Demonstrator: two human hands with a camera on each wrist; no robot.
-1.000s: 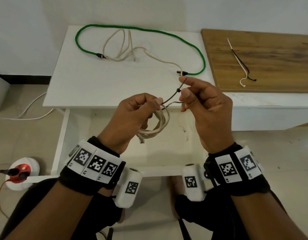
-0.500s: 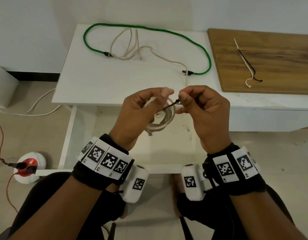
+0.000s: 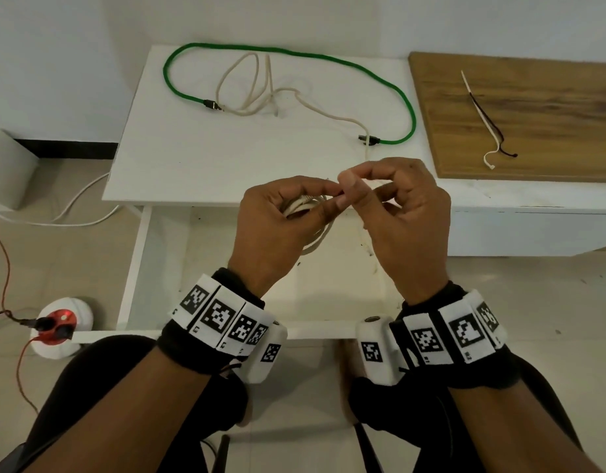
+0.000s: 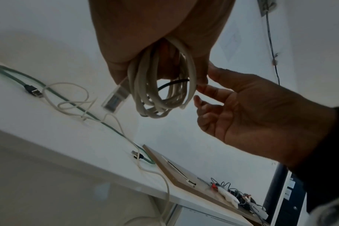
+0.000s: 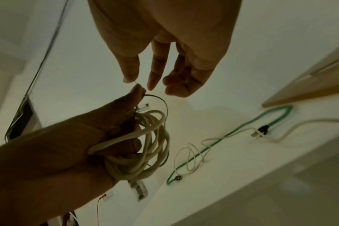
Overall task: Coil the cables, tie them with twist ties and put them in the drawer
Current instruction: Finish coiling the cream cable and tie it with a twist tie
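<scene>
A beige cable coil hangs from my left hand, whose fingers curl round it above the open white drawer. A thin black twist tie loops through the coil, its end held at my left fingertips. My right hand meets the left one, thumb and forefinger pinching the tie's tip; its other fingers are loosely curled. A green cable and a loose beige cable lie on the white table.
A wooden board on the right carries a spare white tie and a dark tie. On the floor at left are a red and white power socket and trailing wires. The drawer front rim runs under my wrists.
My right hand has come down and left, bringing the tie's raised end to my left fingertips. The left hand rose slightly with the coil. The tie no longer sticks up.
</scene>
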